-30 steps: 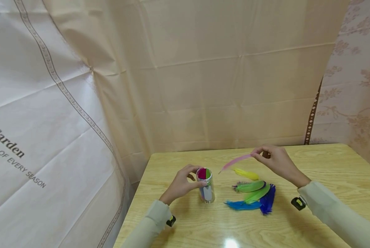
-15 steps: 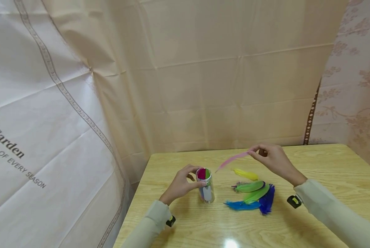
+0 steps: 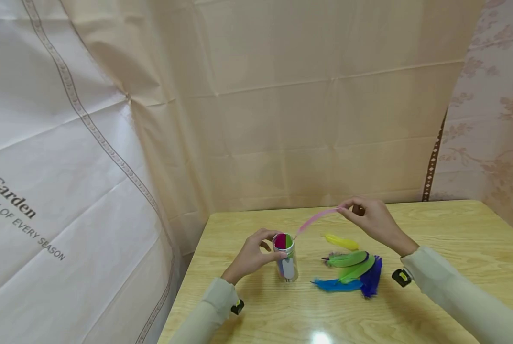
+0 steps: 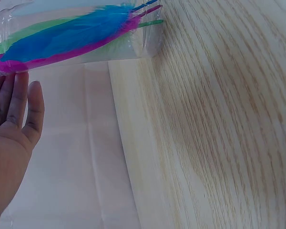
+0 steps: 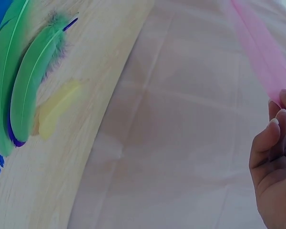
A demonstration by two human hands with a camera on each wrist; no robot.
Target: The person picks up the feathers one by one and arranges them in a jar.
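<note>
Has brought the pink feather (image 5: 261,52) toward nine o'clock, near the three-o'clock side of the jar (image 3: 288,268), pinching one end with the right hand (image 3: 373,219), presumably leaving the quill (image 3: 296,236) free, and steadies the jar on the table (image 3: 325,313), gripped in the left hand (image 3: 248,254).

Around the clear jar (image 3: 288,265), which shows blue, magenta and green through its wall, I read a pink feather (image 5: 261,50) at one o'clock, a yellow feather (image 3: 341,241) nearer half past two, lime-green feathers (image 3: 357,270) and a deep-blue feather (image 3: 371,277) about three, and a sky-blue feather (image 3: 337,285) at four. My worktop (image 3: 239,310) is pale yellow, brown-grained; on my head feed, beige cloth (image 3: 282,95) fills twelve, dark-lettered white cloth (image 3: 45,143) nine, brown-flowered cloth (image 3: 506,105) nearly three.
</note>
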